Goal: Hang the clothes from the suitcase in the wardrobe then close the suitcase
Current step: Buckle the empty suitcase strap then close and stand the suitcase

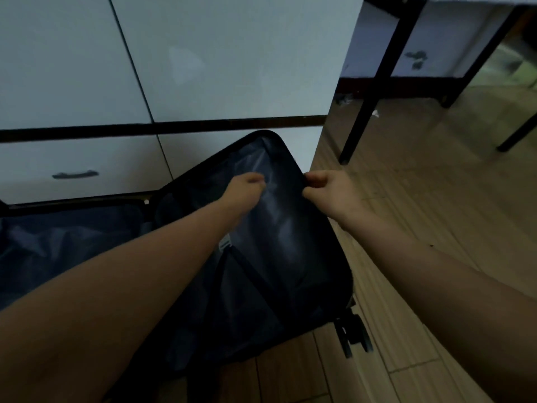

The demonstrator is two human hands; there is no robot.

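A dark suitcase [290, 257] lies open on the wooden floor in front of the white wardrobe [203, 59]. Its right half is tilted up, with dark blue lining showing; no clothes are visible inside. My right hand [328, 190] grips the upper right rim of that raised half, fingers curled over the edge. My left hand [247, 187] reaches into the same half, fingers curled against the lining near the top; whether it pinches the fabric is unclear. The left half [58, 242] lies flat, lined in the same dark cloth.
The wardrobe doors are shut, and a drawer with a dark handle [75, 174] sits at lower left. Black table legs [363, 112] stand on the floor at the right. Suitcase wheels [354, 335] stick out at the lower right corner.
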